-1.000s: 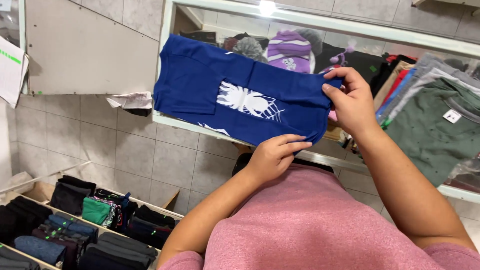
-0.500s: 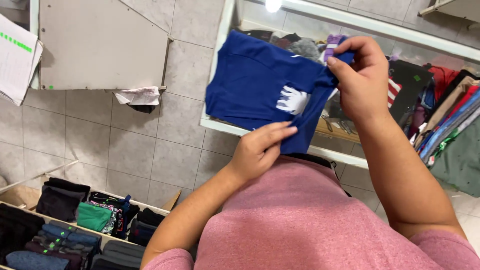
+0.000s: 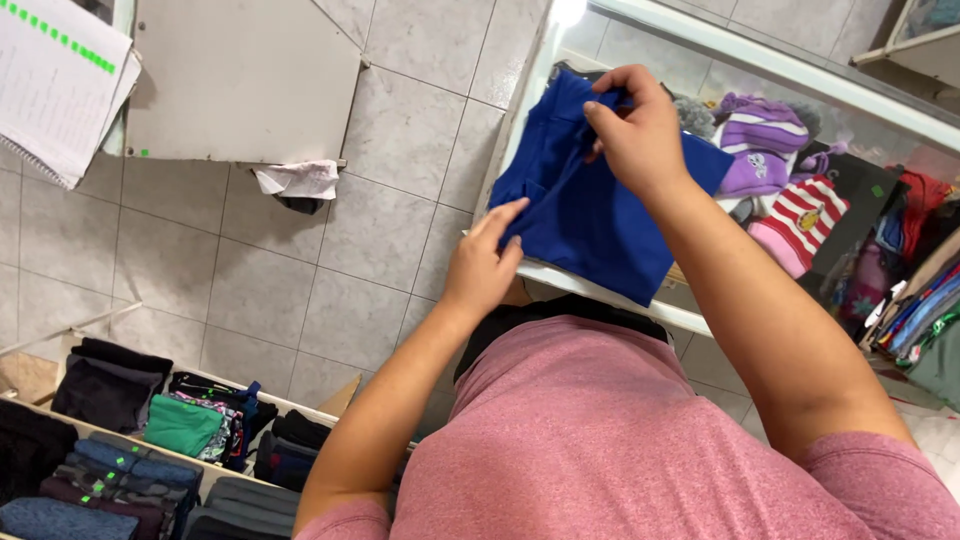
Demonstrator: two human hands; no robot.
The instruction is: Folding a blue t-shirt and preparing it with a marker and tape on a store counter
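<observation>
From the head camera, a blue cloth (image 3: 590,215) is held up in front of a glass display case (image 3: 600,285), over its near white edge. The right hand (image 3: 640,130) pinches the top of the blue cloth, with its fingers closed tight on a fold. The left hand (image 3: 485,265) has its fingers stretched out flat and touches the left side of the cloth near the bottom. It presses on the cloth but does not wrap around it. The cloth hangs folded between both hands.

Inside the glass case, to the right of the cloth, lie a purple striped hat (image 3: 765,140) and a red and white striped hat (image 3: 805,220). The person wears a pink shirt (image 3: 620,440).

Down on the tile floor (image 3: 260,270), at the bottom left, stands a cardboard box (image 3: 340,398) full of folded clothes, with a green one (image 3: 180,425) among dark ones. A white cabinet (image 3: 235,85) hangs at the top left, with a crumpled white rag (image 3: 298,180) under its lower edge.
</observation>
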